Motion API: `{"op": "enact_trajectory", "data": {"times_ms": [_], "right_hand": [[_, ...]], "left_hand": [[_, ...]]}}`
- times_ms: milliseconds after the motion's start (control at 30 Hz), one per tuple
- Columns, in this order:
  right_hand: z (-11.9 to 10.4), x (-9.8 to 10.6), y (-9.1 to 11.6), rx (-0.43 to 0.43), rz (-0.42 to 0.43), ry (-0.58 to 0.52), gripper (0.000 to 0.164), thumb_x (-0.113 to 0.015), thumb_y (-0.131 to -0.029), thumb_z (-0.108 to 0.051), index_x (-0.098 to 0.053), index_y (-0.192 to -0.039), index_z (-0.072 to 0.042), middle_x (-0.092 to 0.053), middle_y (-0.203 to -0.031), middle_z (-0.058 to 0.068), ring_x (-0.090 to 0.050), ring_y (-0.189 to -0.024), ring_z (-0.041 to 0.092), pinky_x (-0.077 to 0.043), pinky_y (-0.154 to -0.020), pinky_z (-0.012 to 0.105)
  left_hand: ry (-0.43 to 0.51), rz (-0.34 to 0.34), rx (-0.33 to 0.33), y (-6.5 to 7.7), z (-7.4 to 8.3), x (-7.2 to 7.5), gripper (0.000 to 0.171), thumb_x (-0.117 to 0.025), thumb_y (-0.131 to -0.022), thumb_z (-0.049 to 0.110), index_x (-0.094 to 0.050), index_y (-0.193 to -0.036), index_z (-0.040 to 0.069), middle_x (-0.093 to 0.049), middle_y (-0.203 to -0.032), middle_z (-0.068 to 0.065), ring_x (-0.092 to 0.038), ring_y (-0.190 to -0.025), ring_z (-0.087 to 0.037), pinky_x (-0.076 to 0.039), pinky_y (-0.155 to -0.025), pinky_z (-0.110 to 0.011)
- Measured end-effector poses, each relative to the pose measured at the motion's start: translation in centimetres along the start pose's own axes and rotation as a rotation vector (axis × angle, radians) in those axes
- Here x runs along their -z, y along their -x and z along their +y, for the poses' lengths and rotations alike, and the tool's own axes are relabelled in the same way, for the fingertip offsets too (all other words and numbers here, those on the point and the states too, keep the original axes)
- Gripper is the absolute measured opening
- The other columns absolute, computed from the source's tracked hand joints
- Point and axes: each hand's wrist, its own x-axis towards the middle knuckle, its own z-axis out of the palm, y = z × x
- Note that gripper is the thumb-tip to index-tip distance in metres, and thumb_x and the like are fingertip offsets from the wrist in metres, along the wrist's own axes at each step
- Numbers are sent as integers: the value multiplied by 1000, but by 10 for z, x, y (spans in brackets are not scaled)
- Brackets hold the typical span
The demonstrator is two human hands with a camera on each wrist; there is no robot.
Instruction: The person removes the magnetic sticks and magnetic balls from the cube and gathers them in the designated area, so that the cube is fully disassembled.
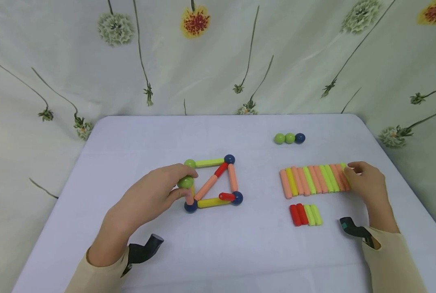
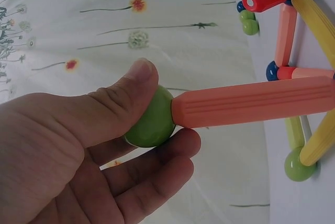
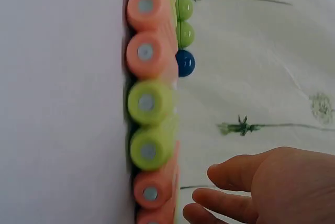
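Observation:
My left hand (image 1: 144, 195) pinches a green ball (image 2: 153, 122) between thumb and fingers. That ball sits on the end of a coral magnetic rod (image 2: 251, 102), which stands up from a blue corner ball (image 1: 190, 206). Below lies a four-sided frame of rods and balls, with a coral and red diagonal (image 1: 207, 186) across it. A short red rod (image 1: 227, 197) rises from the front right blue ball (image 1: 237, 198). At the right end of a row of rods (image 1: 315, 179), my right hand (image 1: 366, 181) has its fingers beside the last green rod (image 1: 343, 165), partly covering it.
Two green balls (image 1: 284, 138) and a blue ball (image 1: 300, 138) stand in a line at the back. Short red rods (image 1: 299, 215) and short green rods (image 1: 312, 215) lie in front of the long row. A flowered cloth (image 1: 218, 57) hangs behind the white table (image 1: 254, 244).

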Motion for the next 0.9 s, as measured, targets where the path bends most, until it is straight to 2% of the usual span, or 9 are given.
{"op": "enact_trajectory", "data": {"times_ms": [100,200,300,433,600,700,767,833,900], "right_hand": [[-22,-10,11,123,67,27,50,-45,-100,-33,-52,-132,4,-52,-118,26,-50,-94,37,-47,-63,42],[-53,-24,28,297,84,25,39,-54,-98,-26,-57,-127,0,-56,-108,18,-49,-85,29,-48,-57,39],[-86,-40,48,502,12,-7,32,-61,-95,-20,-61,-123,-4,-59,-99,9,-49,-80,23,-47,-57,35],[-128,-61,76,718,-166,-31,32,-67,-92,-18,-63,-123,-12,-58,-96,-1,-51,-79,18,-46,-60,29],[-171,-89,102,911,-282,29,40,-71,-89,-20,-61,-127,-17,-58,-102,-2,-54,-85,14,-48,-64,24],[-186,-106,109,1025,-319,70,44,-73,-89,-19,-60,-131,-17,-53,-105,-2,-51,-87,11,-47,-69,21],[-192,-114,112,1089,-324,89,42,-74,-87,-18,-63,-128,-18,-49,-103,-3,-48,-87,9,-45,-71,20],[-194,-119,115,1115,-319,98,36,-76,-86,-16,-66,-121,-18,-47,-101,-5,-46,-86,7,-45,-70,19],[-194,-119,118,1100,-305,92,28,-76,-85,-13,-68,-112,-18,-47,-99,-7,-48,-85,7,-46,-71,18]], "left_hand": [[-5,2,-5,0,0,0,35,-75,-86,14,-61,-118,12,-62,-82,17,-59,-100,-13,-49,-89,-39],[-5,3,-8,0,0,0,36,-75,-86,14,-61,-118,11,-62,-83,17,-59,-100,-14,-49,-89,-39],[0,1,-10,0,0,0,36,-75,-86,13,-61,-119,11,-62,-81,18,-59,-102,-14,-49,-90,-40],[2,-4,-6,0,-1,-1,36,-74,-86,13,-60,-120,11,-62,-79,18,-59,-102,-14,-48,-90,-40],[-4,-2,-1,2,-2,0,38,-74,-87,15,-60,-121,10,-62,-83,17,-59,-101,-15,-49,-90,-41],[-8,10,-8,2,-2,1,38,-75,-86,16,-61,-120,11,-62,-88,15,-60,-98,-14,-49,-88,-40],[-9,16,-13,3,-2,1,38,-75,-85,17,-61,-120,12,-62,-91,14,-59,-97,-13,-49,-88,-39],[-6,18,-15,4,-2,2,37,-76,-85,17,-61,-119,12,-63,-96,11,-60,-99,-14,-49,-87,-39],[-11,18,-16,4,-2,2,38,-76,-85,18,-62,-120,12,-64,-101,9,-60,-102,-15,-49,-88,-39]]}}
